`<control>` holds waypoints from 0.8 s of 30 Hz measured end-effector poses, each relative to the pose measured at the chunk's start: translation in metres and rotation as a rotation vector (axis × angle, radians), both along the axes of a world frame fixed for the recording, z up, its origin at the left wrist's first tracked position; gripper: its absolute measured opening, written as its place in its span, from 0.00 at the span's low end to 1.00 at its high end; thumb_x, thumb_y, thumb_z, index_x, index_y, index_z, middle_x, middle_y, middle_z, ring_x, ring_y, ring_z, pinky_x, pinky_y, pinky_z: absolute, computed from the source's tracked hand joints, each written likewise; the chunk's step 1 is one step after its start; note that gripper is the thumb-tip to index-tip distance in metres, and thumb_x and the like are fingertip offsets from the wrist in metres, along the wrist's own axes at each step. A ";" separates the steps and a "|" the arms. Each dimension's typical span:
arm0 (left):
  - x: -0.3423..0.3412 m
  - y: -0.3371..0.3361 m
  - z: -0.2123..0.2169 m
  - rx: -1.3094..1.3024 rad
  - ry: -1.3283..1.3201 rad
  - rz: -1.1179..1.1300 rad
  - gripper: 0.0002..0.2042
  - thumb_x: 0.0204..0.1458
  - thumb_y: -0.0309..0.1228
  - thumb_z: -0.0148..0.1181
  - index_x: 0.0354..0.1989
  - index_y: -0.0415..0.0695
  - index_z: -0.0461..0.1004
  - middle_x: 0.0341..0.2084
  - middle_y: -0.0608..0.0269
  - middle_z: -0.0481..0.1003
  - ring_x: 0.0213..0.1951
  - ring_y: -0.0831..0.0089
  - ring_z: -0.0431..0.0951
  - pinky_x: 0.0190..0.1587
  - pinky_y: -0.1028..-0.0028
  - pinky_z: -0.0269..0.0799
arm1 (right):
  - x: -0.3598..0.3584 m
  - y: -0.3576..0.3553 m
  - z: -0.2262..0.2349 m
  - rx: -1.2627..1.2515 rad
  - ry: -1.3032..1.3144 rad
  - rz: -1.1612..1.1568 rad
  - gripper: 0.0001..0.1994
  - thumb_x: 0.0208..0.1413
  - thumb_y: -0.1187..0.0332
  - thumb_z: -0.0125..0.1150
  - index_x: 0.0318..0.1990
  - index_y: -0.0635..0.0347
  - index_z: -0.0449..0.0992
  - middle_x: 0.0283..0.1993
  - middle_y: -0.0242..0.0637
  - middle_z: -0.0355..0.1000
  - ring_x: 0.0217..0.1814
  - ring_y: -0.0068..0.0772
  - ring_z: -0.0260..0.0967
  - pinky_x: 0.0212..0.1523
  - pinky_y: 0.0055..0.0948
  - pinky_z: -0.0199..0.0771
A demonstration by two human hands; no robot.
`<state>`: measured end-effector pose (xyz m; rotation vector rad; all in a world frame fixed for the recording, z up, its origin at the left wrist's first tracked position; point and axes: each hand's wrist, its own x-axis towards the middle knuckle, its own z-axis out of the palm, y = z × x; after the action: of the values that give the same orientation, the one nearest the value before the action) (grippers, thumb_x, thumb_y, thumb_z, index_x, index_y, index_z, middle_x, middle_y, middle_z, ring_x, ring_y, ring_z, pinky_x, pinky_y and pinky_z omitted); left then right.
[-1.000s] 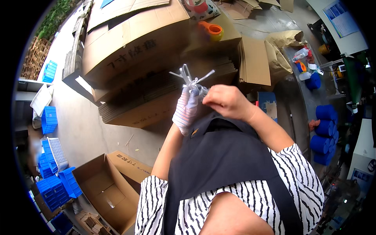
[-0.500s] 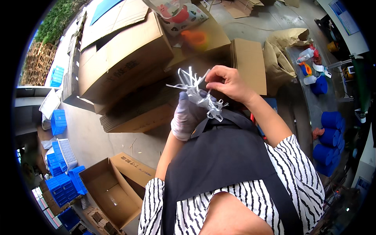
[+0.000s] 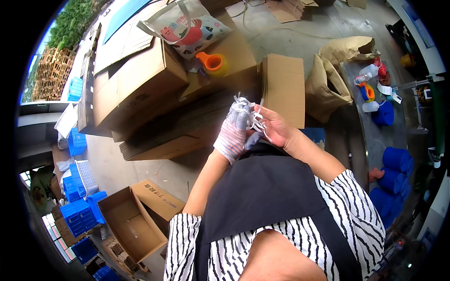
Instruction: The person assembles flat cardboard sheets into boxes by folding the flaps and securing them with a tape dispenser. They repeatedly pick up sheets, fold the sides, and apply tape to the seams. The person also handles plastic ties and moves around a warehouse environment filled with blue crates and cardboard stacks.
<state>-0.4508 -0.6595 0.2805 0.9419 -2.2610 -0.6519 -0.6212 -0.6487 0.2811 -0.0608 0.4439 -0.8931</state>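
Note:
A tangled bunch of thin white plastic strips [image 3: 256,122] is in front of my chest, above the black apron. My left hand [image 3: 234,131], in a striped glove with grey-blue fingertips, is closed around the bunch; loose strip ends stick out past its fingers. My bare right hand [image 3: 274,127] meets the bunch from the right, its fingers curled on several strips that hang across them. Part of the bunch is hidden between the two hands.
Beyond my hands are large cardboard boxes [image 3: 136,86], a cloth bag [image 3: 190,29] and an orange-rimmed container [image 3: 212,62]. Stacked cardboard [image 3: 283,89] and a brown paper sack [image 3: 328,86] stand to the right. An open box [image 3: 131,225] and blue crates [image 3: 77,218] are at the left.
My right hand has come down from above the strips to their right side, palm more in view. The left hand has turned, showing the back of its glove. The whole view has shifted slightly.

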 end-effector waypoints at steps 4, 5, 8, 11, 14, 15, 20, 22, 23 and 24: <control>-0.025 -0.007 -0.008 -0.055 -0.001 -0.174 0.34 0.45 0.39 0.63 0.59 0.38 0.58 0.55 0.40 0.64 0.57 0.42 0.65 0.60 0.58 0.60 | -0.024 -0.006 -0.025 -0.024 -0.026 -0.067 0.20 0.51 0.71 0.67 0.50 0.57 0.66 0.48 0.35 0.70 0.51 0.31 0.69 0.54 0.33 0.70; -0.026 -0.009 -0.013 -0.030 -0.001 -0.181 0.34 0.45 0.37 0.63 0.60 0.38 0.57 0.55 0.41 0.64 0.56 0.44 0.66 0.59 0.60 0.61 | -0.028 -0.006 -0.020 -0.056 0.020 -0.049 0.22 0.49 0.74 0.67 0.51 0.57 0.65 0.49 0.35 0.69 0.51 0.31 0.69 0.55 0.33 0.70; -0.040 -0.008 -0.008 0.094 0.010 -0.186 0.33 0.45 0.32 0.61 0.61 0.37 0.57 0.55 0.45 0.66 0.57 0.52 0.67 0.60 0.64 0.61 | -0.038 -0.002 -0.030 -0.120 -0.015 -0.062 0.28 0.48 0.81 0.63 0.57 0.57 0.62 0.54 0.38 0.67 0.57 0.34 0.65 0.60 0.35 0.65; -0.056 -0.017 0.002 0.185 0.007 -0.292 0.31 0.46 0.34 0.60 0.59 0.37 0.60 0.56 0.46 0.66 0.59 0.51 0.66 0.61 0.64 0.59 | -0.051 -0.001 -0.048 -0.113 0.085 -0.123 0.28 0.43 0.86 0.61 0.53 0.59 0.63 0.48 0.38 0.69 0.52 0.34 0.68 0.55 0.33 0.69; -0.070 -0.023 0.018 0.330 0.025 -0.331 0.25 0.50 0.34 0.59 0.57 0.36 0.65 0.53 0.45 0.69 0.57 0.50 0.67 0.60 0.65 0.60 | -0.060 -0.001 -0.064 -0.003 0.200 -0.224 0.22 0.39 0.88 0.55 0.45 0.62 0.66 0.41 0.38 0.71 0.39 0.30 0.71 0.40 0.27 0.73; -0.076 -0.027 0.017 0.324 -0.037 -0.342 0.23 0.52 0.33 0.58 0.56 0.36 0.66 0.52 0.46 0.70 0.57 0.51 0.68 0.60 0.65 0.61 | -0.068 -0.005 -0.072 -0.055 0.255 -0.248 0.20 0.39 0.88 0.55 0.42 0.61 0.67 0.38 0.38 0.71 0.37 0.30 0.71 0.39 0.27 0.73; -0.093 -0.037 0.002 0.495 -0.146 -0.373 0.18 0.54 0.31 0.56 0.53 0.38 0.70 0.51 0.49 0.72 0.55 0.56 0.72 0.57 0.68 0.65 | -0.154 -0.021 -0.112 0.117 0.598 -0.693 0.15 0.39 0.89 0.55 0.35 0.60 0.70 0.32 0.36 0.72 0.32 0.28 0.71 0.35 0.25 0.72; -0.081 -0.044 -0.009 0.399 -0.171 -0.303 0.17 0.56 0.28 0.54 0.54 0.38 0.70 0.48 0.53 0.74 0.50 0.62 0.75 0.52 0.72 0.68 | -0.219 -0.035 -0.081 0.022 0.985 -1.069 0.11 0.44 0.85 0.55 0.34 0.59 0.69 0.31 0.29 0.69 0.32 0.22 0.67 0.33 0.22 0.67; -0.066 -0.046 -0.019 0.524 -0.165 -0.188 0.16 0.56 0.28 0.54 0.53 0.38 0.70 0.45 0.57 0.75 0.44 0.67 0.76 0.48 0.73 0.70 | -0.252 -0.044 -0.052 -0.032 1.091 -1.224 0.10 0.48 0.81 0.57 0.38 0.59 0.68 0.34 0.28 0.69 0.36 0.19 0.65 0.37 0.20 0.67; -0.042 -0.046 -0.023 0.682 -0.146 -0.056 0.16 0.57 0.27 0.54 0.53 0.39 0.70 0.42 0.60 0.76 0.40 0.70 0.76 0.45 0.75 0.71 | -0.277 -0.053 -0.016 -0.192 1.170 -1.398 0.12 0.52 0.78 0.59 0.44 0.59 0.67 0.38 0.28 0.69 0.39 0.19 0.65 0.41 0.21 0.68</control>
<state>-0.4930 -0.7052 0.2571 1.2672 -2.2204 -1.4755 -0.8983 -0.7021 0.2654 -0.5099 1.5847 -2.2648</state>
